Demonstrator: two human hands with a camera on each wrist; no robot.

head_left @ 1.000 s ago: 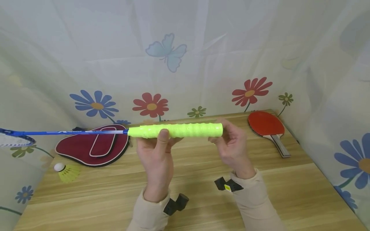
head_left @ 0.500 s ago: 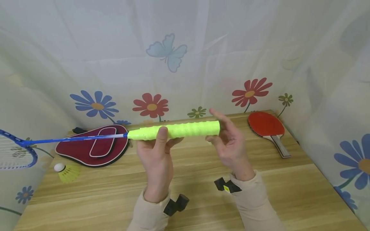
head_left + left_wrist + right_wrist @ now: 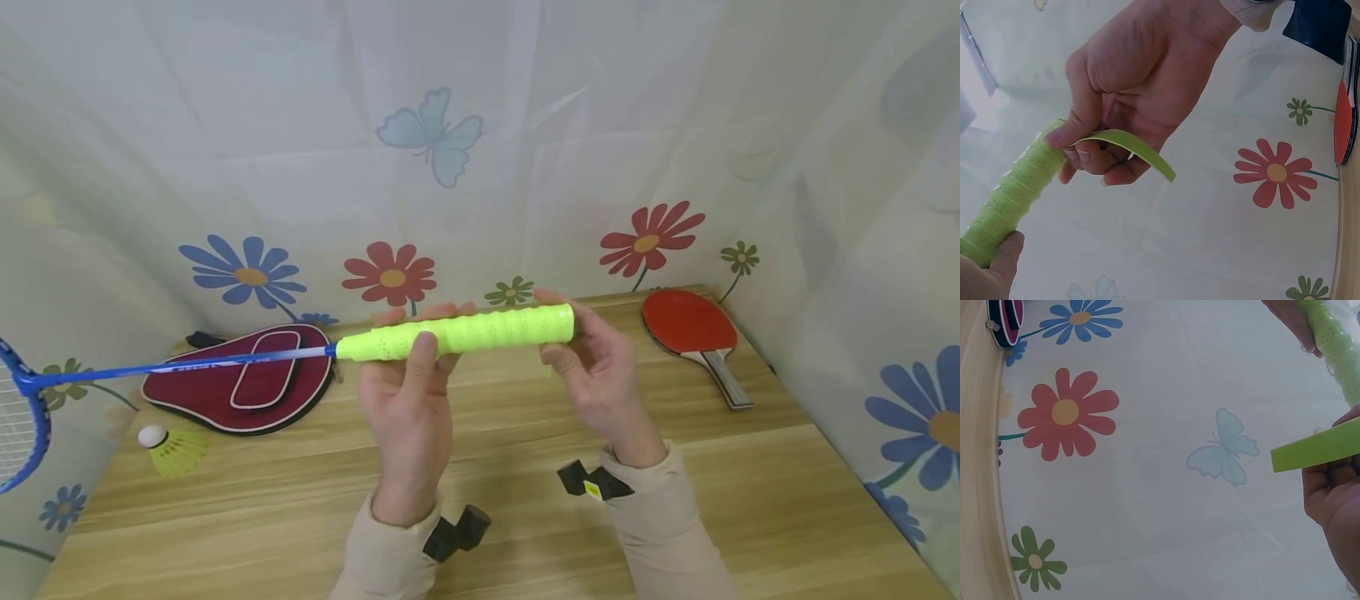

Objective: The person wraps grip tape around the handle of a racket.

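Note:
A blue badminton racket is held up above the table, head to the left and butt end to the right. Its handle is wrapped in ridged neon-yellow grip tape. My left hand grips the handle near its cone, thumb across the front and fingers behind. At the butt end is my right hand, thumb below the handle and fingers at its far side. In the left wrist view, the right thumb and finger pinch a loose tail of the tape beside the butt. The right wrist view shows this flat strip close up.
A red table tennis paddle lies at the table's right. On the left are a maroon paddle case and a yellow shuttlecock. A flowered curtain hangs behind the wooden table.
The racket has turned and tilted, its head lower and more in view, its butt slightly higher. My right fingers spread half a second ago and have come back in at the butt.

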